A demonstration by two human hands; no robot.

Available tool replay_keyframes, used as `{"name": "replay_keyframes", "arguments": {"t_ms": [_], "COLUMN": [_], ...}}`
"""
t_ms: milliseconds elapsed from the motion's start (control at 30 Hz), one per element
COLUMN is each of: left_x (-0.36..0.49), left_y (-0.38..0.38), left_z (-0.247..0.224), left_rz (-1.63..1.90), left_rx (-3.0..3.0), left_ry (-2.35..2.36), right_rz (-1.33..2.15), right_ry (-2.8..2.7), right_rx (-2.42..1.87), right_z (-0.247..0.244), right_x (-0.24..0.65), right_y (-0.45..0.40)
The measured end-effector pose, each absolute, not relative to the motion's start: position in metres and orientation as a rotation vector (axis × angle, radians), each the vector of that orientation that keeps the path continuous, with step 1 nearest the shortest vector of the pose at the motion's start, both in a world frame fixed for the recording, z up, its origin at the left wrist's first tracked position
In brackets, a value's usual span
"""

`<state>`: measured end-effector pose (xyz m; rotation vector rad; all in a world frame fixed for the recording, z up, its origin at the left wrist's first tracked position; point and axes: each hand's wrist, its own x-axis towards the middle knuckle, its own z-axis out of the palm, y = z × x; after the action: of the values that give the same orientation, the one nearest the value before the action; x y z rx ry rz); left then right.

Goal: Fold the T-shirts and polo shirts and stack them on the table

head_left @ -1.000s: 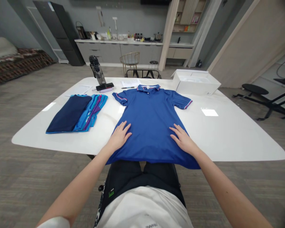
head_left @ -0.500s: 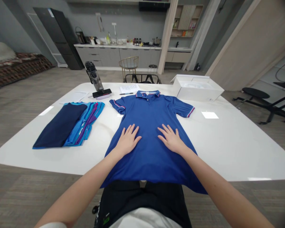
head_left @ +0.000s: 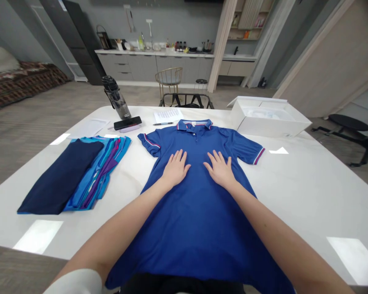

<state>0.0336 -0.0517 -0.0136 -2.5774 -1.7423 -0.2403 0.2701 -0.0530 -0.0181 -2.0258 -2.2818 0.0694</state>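
A blue polo shirt (head_left: 193, 212) lies spread face up on the white table (head_left: 294, 196), its collar at the far end and its hem hanging over the near edge. Red and white stripes trim the collar and sleeves. My left hand (head_left: 176, 168) rests flat on the left side of the chest, fingers spread. On the right side of the chest lies my right hand (head_left: 221, 169), also flat with fingers apart. Neither hand grips the cloth. To the left is a pile of folded clothes (head_left: 63, 179), dark navy on top, with blue and purple layers showing.
At the back left stand a water bottle (head_left: 118, 100), a phone (head_left: 127, 123) and papers (head_left: 90, 127). A pen (head_left: 163, 123) lies by a printed sheet (head_left: 168, 114) behind the collar. An open white box (head_left: 268, 118) occupies the back right. Chairs stand beyond the table.
Both hands have slid up the shirt towards the collar, still flat on it. The view has moved closer over the table, and more of the shirt's lower part shows.
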Motion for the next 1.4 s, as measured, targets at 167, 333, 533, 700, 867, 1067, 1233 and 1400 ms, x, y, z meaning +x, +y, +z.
{"name": "replay_keyframes", "arguments": {"t_ms": [167,333,533,700,867,1067,1233,1400], "left_x": [0.026,-0.047,-0.066,-0.045,-0.097,-0.117,-0.064,-0.019], "left_y": [0.029,0.038,0.035,0.062,0.081,0.094,0.111,0.146], "left_z": [-0.017,-0.022,-0.011,-0.020,-0.033,-0.028,-0.023,-0.032], "left_rz": [-0.142,0.075,-0.049,-0.195,-0.153,-0.100,-0.122,-0.048], "left_rx": [-2.288,-1.969,-2.010,-2.231,-1.909,-1.868,-2.286,-2.498], "left_ry": [-2.145,-2.392,-2.217,-2.399,-2.680,-2.691,-2.217,-2.145], "right_rz": [0.236,0.198,0.246,0.170,0.385,0.436,0.232,0.153], "right_ry": [-2.226,-2.228,-2.200,-2.112,-1.668,-1.482,-1.724,-2.143], "right_rx": [-2.109,-2.165,-2.159,-2.143,-2.405,-2.537,-2.439,-2.146], "right_z": [-0.023,-0.033,-0.029,-0.021,-0.027,-0.025,-0.017,-0.023], "right_x": [0.253,0.255,0.246,0.248,0.312,0.386,0.388,0.346], "right_y": [0.013,0.019,0.022,0.046,0.062,0.062,0.087,0.123]}}
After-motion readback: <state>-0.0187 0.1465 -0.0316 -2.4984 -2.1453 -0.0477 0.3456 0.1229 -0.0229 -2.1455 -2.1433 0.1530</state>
